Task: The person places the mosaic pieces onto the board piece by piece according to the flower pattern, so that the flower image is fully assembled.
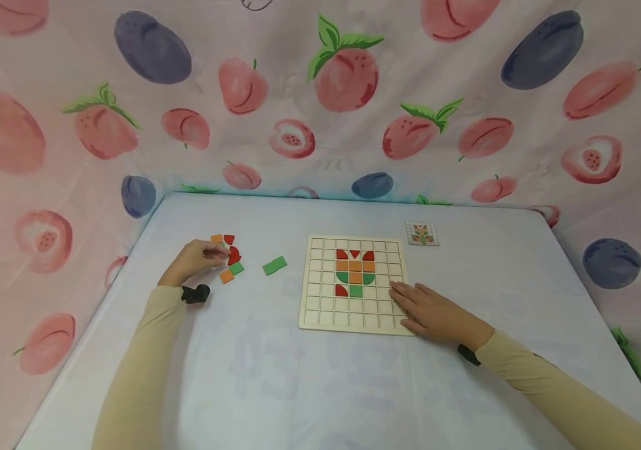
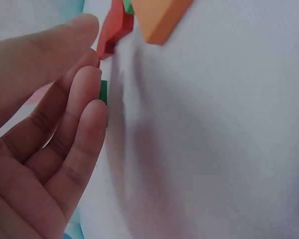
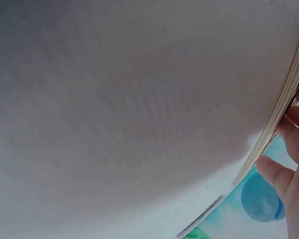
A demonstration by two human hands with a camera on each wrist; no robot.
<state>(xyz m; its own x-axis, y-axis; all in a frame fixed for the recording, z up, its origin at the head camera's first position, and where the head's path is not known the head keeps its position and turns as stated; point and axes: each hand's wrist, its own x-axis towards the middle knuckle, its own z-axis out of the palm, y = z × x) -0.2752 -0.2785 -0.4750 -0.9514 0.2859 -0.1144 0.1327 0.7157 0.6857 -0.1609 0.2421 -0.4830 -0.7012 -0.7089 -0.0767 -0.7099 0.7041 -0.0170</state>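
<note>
Blocks [image 1: 236,268] in red, orange and green lie bunched at the left hand [image 1: 199,257], whose grip looks loose and empty, thumb apart from fingers, so a clumsy brush of the fingertips could scatter such close neighbours. Over the right edge of the grid board [image 1: 320,315], the right hand [image 1: 435,312] rests with its grip relaxed, and a sideways push could skew the board or jolt the coloured tiles [image 1: 356,267] on it. White covers the counter [image 1: 241,375], with fruit-printed curtain [image 1: 410,69] behind and at both sides.
</note>
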